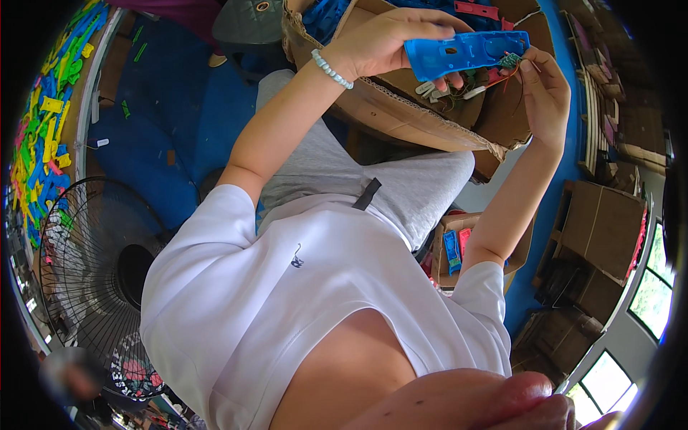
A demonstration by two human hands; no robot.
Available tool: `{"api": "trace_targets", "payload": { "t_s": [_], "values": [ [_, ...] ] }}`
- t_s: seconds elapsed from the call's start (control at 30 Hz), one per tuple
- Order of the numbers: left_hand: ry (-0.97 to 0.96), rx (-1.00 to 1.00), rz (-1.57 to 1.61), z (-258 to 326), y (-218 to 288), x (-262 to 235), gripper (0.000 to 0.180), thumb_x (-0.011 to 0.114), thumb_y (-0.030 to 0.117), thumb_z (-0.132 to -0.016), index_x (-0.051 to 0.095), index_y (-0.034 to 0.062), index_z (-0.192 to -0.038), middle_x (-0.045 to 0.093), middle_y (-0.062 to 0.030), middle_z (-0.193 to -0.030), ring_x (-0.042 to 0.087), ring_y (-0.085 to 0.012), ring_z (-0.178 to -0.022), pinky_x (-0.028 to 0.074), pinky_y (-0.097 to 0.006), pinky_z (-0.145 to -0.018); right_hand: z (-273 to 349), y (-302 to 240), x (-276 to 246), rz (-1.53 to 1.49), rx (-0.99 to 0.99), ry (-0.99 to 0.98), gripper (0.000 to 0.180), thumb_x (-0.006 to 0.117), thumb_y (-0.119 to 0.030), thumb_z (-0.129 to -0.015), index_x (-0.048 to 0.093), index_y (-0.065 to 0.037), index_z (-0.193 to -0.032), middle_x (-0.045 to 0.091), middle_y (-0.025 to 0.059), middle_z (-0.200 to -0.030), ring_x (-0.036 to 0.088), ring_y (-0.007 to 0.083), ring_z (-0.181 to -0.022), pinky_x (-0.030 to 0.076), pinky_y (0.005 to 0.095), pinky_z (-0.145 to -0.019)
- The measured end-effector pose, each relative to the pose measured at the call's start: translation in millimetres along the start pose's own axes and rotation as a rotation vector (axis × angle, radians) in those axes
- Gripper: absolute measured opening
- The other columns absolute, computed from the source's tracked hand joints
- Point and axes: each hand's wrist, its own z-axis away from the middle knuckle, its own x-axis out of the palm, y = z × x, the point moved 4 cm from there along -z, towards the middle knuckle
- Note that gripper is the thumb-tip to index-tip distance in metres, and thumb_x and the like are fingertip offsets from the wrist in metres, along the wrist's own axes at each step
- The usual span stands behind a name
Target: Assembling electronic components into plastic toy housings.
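Note:
My left hand point(376, 44), with a beaded bracelet at the wrist, grips a blue plastic housing half point(469, 51) by its left end. The hollow inner side of the housing faces me and shows moulded posts and a hole. At its right end, the fingers of my right hand point(548, 100) pinch a small green circuit board point(509, 61) with thin wires hanging from it. The board lies against the inside of the housing; whether it is seated there I cannot tell. Both hands are above an open cardboard box point(408, 118).
The box holds white parts with wires point(431, 91), blue pieces point(322, 20) and a red piece point(476, 10). A smaller box point(519, 251) with blue and red housings stands by my right arm. Left are a black fan point(93, 265), a dark stool point(247, 29) and heaped coloured plastic pieces point(50, 136).

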Motion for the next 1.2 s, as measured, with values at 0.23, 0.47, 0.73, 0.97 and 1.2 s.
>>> {"api": "trace_targets", "payload": {
  "t_s": [0.23,0.47,0.73,0.97,1.2],
  "values": [
    [0.24,0.365,0.019,-11.8,-9.9,-4.9,0.045,0.052,0.003,-0.099,0.041,-0.0026,-0.142,0.061,-0.011,-0.125,0.061,-0.0162,-0.113,0.051,-0.029,-0.096,-3.3,-26.8,38.9,0.14,-0.072,0.251,0.016,0.056,-0.003,-0.098,0.062,0.007,-0.109,0.053,0.0203,-0.139,0.06,0.0198,-0.11,0.049,0.0299,-0.095],
    [0.29,0.584,-0.228,-17.2,-24.5,-12.5,0.041,0.057,0.008,-0.097,0.052,0.0015,-0.137,0.065,-0.0167,-0.117,0.066,-0.021,-0.104,0.054,-0.031,-0.091,1.3,8.8,59.8,0.202,0.056,0.287,0.019,0.071,-0.006,-0.089,0.068,0.008,-0.101,0.068,0.0113,-0.115,0.061,0.0151,-0.103,0.048,0.0273,-0.094],
    [0.276,0.59,-0.062,-12.1,-12.6,15.6,0.053,0.043,-0.009,-0.094,0.041,0.0005,-0.146,0.053,-0.0141,-0.139,0.051,-0.02,-0.128,0.039,-0.033,-0.11,2.6,-3.8,59.5,0.135,0.043,0.168,0.019,0.069,-0.002,-0.09,0.066,0.01,-0.104,0.067,0.0127,-0.116,0.062,0.0156,-0.101,0.049,0.0278,-0.093],
    [0.227,0.495,0.055,-15.8,-18.7,7.7,0.043,0.045,-0.008,-0.096,0.053,0.0002,-0.137,0.06,-0.0118,-0.129,0.06,-0.019,-0.117,0.048,-0.03,-0.102,8.9,-13.9,58.0,-0.018,0.03,0.113,0.017,0.067,0.003,-0.089,0.066,0.011,-0.104,0.065,0.0174,-0.121,0.063,0.0164,-0.101,0.051,0.0283,-0.091],
    [0.34,0.602,-0.429,-10.7,-9.4,8.7,0.037,0.049,0.0,-0.099,0.056,0.0015,-0.135,0.056,-0.0051,-0.133,0.054,-0.0039,-0.083,0.045,-0.018,-0.073,11.8,-12.5,64.9,0.122,-0.004,0.255,0.018,0.07,0.002,-0.087,0.067,0.01,-0.103,0.067,0.0174,-0.117,0.066,0.0152,-0.097,0.053,0.0257,-0.086]
  ]
}}
